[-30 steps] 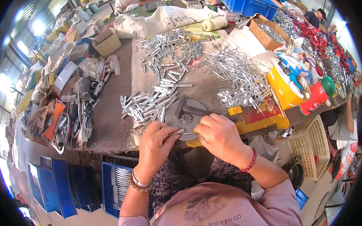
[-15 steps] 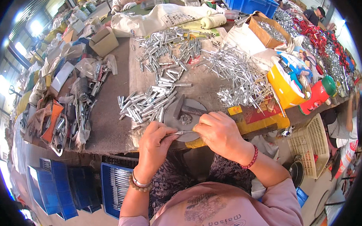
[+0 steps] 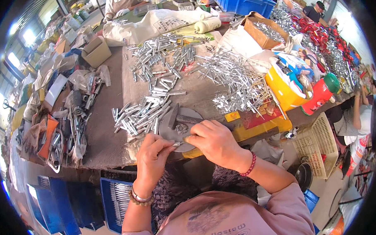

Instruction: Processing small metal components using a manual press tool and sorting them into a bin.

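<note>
Metal tube (image 3: pixel 176 144) pinched between left hand (image 3: pixel 153 157), right hand (image 3: pixel 214 141); over round plate (image 3: pixel 171 129).

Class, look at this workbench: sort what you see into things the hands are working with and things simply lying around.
In use:
left hand
right hand
small metal piece pinched between them
round grey metal block
hammer lying on the block

Lying about:
heap of short metal tubes
pile of thin metal pins
yellow tub
red bottle
cardboard box

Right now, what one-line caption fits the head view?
Both hands, left hand and right hand, pinch a small metal piece over a round grey plate beside heaped metal tubes.
</note>
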Available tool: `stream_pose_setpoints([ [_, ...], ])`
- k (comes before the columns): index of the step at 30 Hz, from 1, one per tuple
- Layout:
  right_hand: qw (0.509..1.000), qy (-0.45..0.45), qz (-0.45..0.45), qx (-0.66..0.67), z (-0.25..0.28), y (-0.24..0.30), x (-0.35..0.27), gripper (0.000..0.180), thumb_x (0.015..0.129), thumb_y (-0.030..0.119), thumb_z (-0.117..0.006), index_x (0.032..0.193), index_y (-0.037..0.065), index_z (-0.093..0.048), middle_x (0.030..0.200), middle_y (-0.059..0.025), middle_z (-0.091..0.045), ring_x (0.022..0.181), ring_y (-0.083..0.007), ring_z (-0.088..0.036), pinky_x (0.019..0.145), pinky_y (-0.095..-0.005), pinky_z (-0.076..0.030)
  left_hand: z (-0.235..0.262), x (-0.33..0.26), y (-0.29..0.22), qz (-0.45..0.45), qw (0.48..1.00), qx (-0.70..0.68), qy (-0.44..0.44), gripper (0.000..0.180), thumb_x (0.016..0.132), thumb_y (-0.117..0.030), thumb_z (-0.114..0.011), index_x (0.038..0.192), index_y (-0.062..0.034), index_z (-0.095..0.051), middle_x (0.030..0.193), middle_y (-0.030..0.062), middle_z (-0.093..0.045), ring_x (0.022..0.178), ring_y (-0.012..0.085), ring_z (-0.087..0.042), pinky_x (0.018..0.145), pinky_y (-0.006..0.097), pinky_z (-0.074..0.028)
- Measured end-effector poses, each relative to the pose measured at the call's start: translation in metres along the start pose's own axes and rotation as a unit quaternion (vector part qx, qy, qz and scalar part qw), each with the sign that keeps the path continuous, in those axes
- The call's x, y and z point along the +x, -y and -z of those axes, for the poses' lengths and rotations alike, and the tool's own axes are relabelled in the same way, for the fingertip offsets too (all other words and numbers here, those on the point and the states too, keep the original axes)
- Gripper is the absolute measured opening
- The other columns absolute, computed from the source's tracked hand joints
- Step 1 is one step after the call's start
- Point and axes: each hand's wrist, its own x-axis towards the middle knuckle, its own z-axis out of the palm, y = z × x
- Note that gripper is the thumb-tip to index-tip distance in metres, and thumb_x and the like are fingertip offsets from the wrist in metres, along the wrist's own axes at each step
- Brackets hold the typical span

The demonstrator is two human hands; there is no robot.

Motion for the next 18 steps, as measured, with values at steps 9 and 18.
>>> stream_pose_setpoints([
  [9, 0.979, -0.031, -0.182, -0.088, 0.05, -0.074, -0.019, 0.011, 0.083, 0.003, -0.078, 0.093, 0.008, -0.077, 0.09, -0.0089, -0.064, 0.091, -0.0332, -0.071, 0.081, -0.0459, -0.06, -0.002, 0.0, 0.002, -0.019, 1.0, 0.008, -0.009, 0.02, 0.086, 0.005, -0.087, 0.104, -0.0018, -0.08, 0.096, 0.0094, -0.067, 0.089, 0.0262, -0.068, 0.077, 0.036, -0.054],
  [18, 0.989, 0.065, -0.101, -0.083, 0.047, -0.081, -0.011, 0.014, 0.083, 0.002, -0.076, 0.094, 0.008, -0.071, 0.098, -0.009, -0.061, 0.101, -0.0331, -0.068, 0.085, -0.0453, -0.059, -0.001, -0.001, 0.001, -0.03, 0.999, 0.022, -0.023, 0.017, 0.088, 0.001, -0.087, 0.103, -0.0043, -0.081, 0.095, 0.0097, -0.067, 0.083, 0.0296, -0.069, 0.072, 0.038, -0.055],
])
